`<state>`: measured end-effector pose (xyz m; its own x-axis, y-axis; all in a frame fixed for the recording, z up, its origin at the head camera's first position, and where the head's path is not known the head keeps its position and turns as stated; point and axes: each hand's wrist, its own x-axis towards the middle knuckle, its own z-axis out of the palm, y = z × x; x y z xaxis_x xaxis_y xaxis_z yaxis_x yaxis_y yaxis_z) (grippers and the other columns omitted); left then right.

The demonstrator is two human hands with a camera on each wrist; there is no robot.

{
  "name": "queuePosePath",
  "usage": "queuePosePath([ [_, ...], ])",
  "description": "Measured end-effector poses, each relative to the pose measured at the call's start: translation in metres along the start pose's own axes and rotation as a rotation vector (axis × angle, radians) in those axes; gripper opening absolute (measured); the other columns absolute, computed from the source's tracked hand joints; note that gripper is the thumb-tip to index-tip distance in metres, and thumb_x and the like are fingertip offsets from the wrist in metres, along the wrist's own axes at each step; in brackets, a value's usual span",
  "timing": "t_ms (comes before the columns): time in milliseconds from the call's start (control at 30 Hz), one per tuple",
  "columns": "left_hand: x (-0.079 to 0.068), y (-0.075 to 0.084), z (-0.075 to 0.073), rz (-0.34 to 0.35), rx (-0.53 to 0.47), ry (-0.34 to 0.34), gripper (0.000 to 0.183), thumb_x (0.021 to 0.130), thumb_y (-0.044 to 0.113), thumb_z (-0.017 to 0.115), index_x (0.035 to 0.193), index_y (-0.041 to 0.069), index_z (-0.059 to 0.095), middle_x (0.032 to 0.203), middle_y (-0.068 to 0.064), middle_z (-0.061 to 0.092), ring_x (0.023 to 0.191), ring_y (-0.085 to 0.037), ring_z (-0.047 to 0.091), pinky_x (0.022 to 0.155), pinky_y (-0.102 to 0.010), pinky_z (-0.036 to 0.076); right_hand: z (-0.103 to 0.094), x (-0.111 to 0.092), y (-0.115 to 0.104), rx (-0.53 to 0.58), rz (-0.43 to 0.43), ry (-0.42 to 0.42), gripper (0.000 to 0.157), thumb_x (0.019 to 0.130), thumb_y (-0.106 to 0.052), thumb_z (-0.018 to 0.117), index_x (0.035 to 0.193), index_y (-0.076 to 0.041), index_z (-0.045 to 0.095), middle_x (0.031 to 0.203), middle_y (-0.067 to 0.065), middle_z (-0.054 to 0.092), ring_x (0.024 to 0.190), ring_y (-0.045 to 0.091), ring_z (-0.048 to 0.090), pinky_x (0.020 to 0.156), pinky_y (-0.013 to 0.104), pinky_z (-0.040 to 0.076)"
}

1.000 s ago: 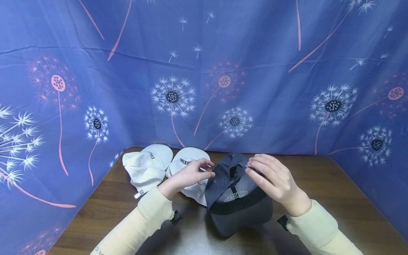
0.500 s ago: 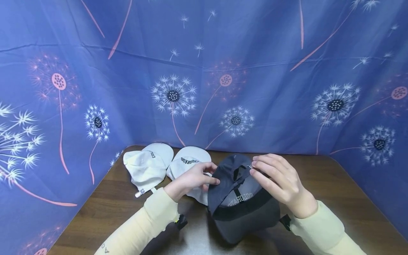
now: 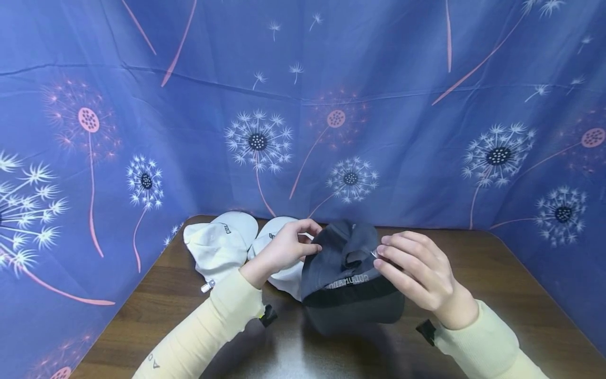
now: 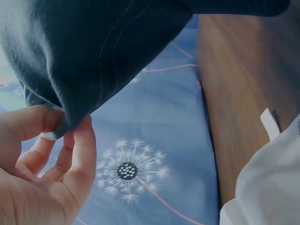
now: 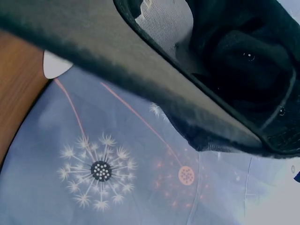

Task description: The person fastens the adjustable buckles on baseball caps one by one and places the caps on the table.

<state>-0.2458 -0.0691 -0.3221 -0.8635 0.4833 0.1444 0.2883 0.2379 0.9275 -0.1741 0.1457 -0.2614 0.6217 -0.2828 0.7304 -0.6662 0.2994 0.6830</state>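
A dark baseball cap (image 3: 326, 263) is held up over the table, its inside and brim facing me and light lettering showing upside down inside. My left hand (image 3: 286, 246) pinches the cap's left side. In the left wrist view, the thumb and fingers of that left hand (image 4: 51, 164) grip a folded corner of the dark cap (image 4: 98, 51). My right hand (image 3: 421, 268) pinches the back strap by a small metal buckle (image 3: 374, 253). The right wrist view shows the dark cap's brim (image 5: 93, 47) and hollow inside, but not the hand.
Two white caps with dark lettering lie on the wooden table (image 3: 156, 316): a left one (image 3: 213, 252) and a middle one (image 3: 290, 281), partly behind my left hand. The left cap's strap ends in a metal clasp (image 3: 207, 286). A blue dandelion-print cloth (image 3: 402, 131) surrounds the table.
After a slight shift right, the dark cap has tilted, its brim swinging up and left. My left hand has risen slightly with it. My right hand has drifted a little right and down.
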Motion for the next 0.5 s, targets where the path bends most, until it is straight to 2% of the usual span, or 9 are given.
queuePosePath([
  [233, 0.005, 0.012, -0.008, 0.062, 0.098, 0.071, 0.019, 0.083, 0.001, 0.066, 0.099, 0.010, 0.063, 0.100, -0.006, 0.061, 0.076, -0.015, 0.060, 0.054, -0.031, 0.050, 0.002, -0.002, -0.001, 0.055, -0.043, -0.001, 0.013, 0.085, 0.010, 0.059, 0.074, 0.005, 0.063, 0.070, 0.018, 0.060, 0.059, 0.029, 0.055, 0.067, 0.038, 0.053],
  [367, 0.008, 0.023, -0.013, 0.140, 0.204, 0.124, 0.018, 0.082, 0.001, 0.065, 0.096, 0.011, 0.065, 0.098, -0.005, 0.064, 0.077, -0.015, 0.061, 0.055, -0.030, 0.049, 0.002, -0.001, -0.001, 0.082, -0.059, -0.008, 0.015, 0.086, 0.009, 0.059, 0.072, 0.006, 0.062, 0.070, 0.019, 0.060, 0.059, 0.029, 0.055, 0.066, 0.037, 0.054],
  [500, 0.010, 0.034, -0.018, 0.233, 0.334, 0.182, 0.017, 0.083, 0.002, 0.065, 0.095, 0.013, 0.065, 0.102, -0.002, 0.065, 0.081, -0.012, 0.063, 0.067, -0.029, 0.051, 0.003, -0.002, -0.002, 0.086, -0.069, -0.013, 0.015, 0.087, 0.008, 0.059, 0.072, 0.005, 0.062, 0.069, 0.018, 0.060, 0.059, 0.028, 0.055, 0.061, 0.036, 0.052],
])
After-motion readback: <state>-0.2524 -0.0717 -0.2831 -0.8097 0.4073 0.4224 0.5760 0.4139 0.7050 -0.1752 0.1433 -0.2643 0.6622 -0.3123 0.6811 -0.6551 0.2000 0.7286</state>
